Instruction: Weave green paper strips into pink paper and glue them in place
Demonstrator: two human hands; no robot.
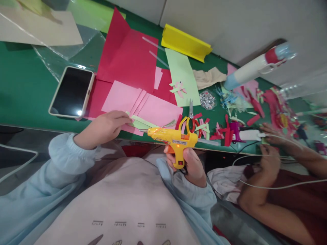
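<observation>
My right hand (pixel 190 163) is wrapped round the handle of a yellow glue gun (pixel 176 137), its nozzle pointing left over the table's front edge. A small orange light shows on the gun. At the left, my left hand (pixel 104 127) has its fingers closed at the left end of pale green paper strips (pixel 148 123). These strips lie over pink sheets (pixel 158 109), where several narrow pink strips (pixel 139 102) also rest. Scissors (pixel 191 110) with yellow handles lie just behind the gun.
A phone (pixel 73 92) lies at the left. Red sheets (pixel 130 58), a yellow folded sheet (pixel 185 42), a bead dish (pixel 207 99) and a bottle (pixel 255 68) stand or lie behind. A co-worker's hands (pixel 269 153) are at the right, near paper scraps and a white cable.
</observation>
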